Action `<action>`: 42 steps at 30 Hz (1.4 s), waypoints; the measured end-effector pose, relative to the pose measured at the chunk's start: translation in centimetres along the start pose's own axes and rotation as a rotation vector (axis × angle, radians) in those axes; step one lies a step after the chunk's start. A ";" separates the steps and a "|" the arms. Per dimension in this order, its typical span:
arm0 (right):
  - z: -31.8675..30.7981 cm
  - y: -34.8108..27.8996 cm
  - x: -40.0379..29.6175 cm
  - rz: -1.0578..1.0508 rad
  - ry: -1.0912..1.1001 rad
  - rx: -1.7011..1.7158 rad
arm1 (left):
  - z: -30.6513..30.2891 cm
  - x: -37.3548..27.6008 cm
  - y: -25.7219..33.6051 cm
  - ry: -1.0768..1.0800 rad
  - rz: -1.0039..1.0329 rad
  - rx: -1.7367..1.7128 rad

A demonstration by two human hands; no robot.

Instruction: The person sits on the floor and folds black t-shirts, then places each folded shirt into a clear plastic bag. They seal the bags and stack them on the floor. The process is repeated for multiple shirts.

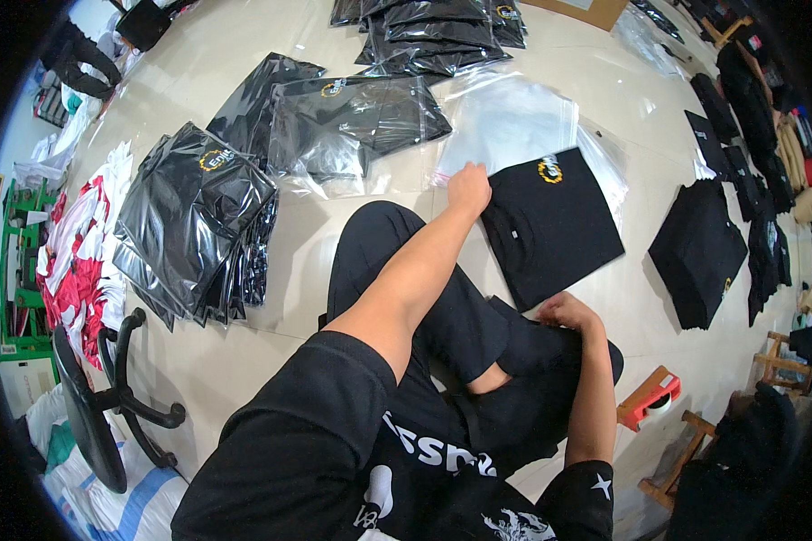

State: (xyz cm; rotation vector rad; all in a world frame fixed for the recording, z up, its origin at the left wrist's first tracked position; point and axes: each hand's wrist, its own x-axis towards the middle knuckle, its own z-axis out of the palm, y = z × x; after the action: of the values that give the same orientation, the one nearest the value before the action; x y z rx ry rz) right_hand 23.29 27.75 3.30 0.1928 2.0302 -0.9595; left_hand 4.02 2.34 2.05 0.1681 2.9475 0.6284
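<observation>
A folded black T-shirt (555,216) with a yellow-and-white chest print lies on the floor before my crossed legs. Its upper left edge is pinched by my left hand (470,189). Close to the shirt's lower corner is my right hand (572,312), fingers curled; whether it grips the fabric I cannot tell. Clear plastic bags (514,118) are spread flat just beyond the shirt, which partly covers them. To their left lies a bagged black shirt (358,122) in clear plastic.
Stacked bagged shirts (196,216) stand at left, with another pile (440,34) at the far side. More folded black shirts (700,253) lie at right. A red tape dispenser (653,399) sits near my right knee. An overturned chair base (118,399) is at left.
</observation>
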 end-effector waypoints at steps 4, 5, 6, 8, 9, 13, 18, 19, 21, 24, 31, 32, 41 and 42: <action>-3.1 -0.3 2.7 -0.237 0.441 0.080 | -0.3 1.5 -0.4 0.258 0.022 -0.081; -4.5 -0.8 3.5 -0.282 0.702 -0.082 | -0.6 1.6 -0.7 0.232 0.021 -0.072; -6.9 0.9 4.8 -0.335 0.846 -0.112 | -0.5 1.7 -0.1 0.163 -0.009 -0.058; -10.7 1.6 6.6 -0.195 1.067 -0.214 | 0.0 1.6 0.5 0.024 -0.085 -0.021; -12.6 3.4 7.6 -0.149 1.206 -0.330 | -0.2 1.7 1.2 -0.086 -0.146 -0.019; -16.6 7.0 10.6 0.060 1.037 -0.128 | -0.3 2.4 0.6 -0.327 -0.294 -0.022; -16.9 7.7 9.4 0.214 0.957 -0.069 | 1.8 4.9 -0.4 -0.196 -0.237 -0.545; -16.2 7.4 8.4 0.254 1.009 0.018 | 1.9 5.2 -0.4 0.038 -0.139 -0.616; -14.2 10.2 5.0 0.343 1.012 0.307 | 1.3 5.7 -0.4 0.079 -0.126 -0.537; -12.0 11.4 -1.8 0.542 0.522 0.292 | -0.1 5.4 -2.0 0.230 -0.249 -0.172; -8.7 15.6 -9.8 0.352 0.800 0.096 | -0.9 4.2 -5.8 0.344 -0.655 0.083; -8.5 15.6 -9.8 0.243 0.820 0.131 | -0.5 4.5 -6.6 0.357 -0.659 0.103; -3.8 4.9 -6.7 -0.264 0.856 -0.002 | 2.3 6.5 -11.0 0.378 -0.513 0.233; -3.2 3.0 -6.8 -0.270 0.781 0.080 | 2.3 6.4 -10.7 0.354 -0.496 0.210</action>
State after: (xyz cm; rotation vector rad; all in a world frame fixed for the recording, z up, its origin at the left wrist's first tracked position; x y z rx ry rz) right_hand 26.84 33.39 7.90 0.3894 2.7813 -1.2647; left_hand -2.83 -5.62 -5.09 -0.7046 3.1835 0.2987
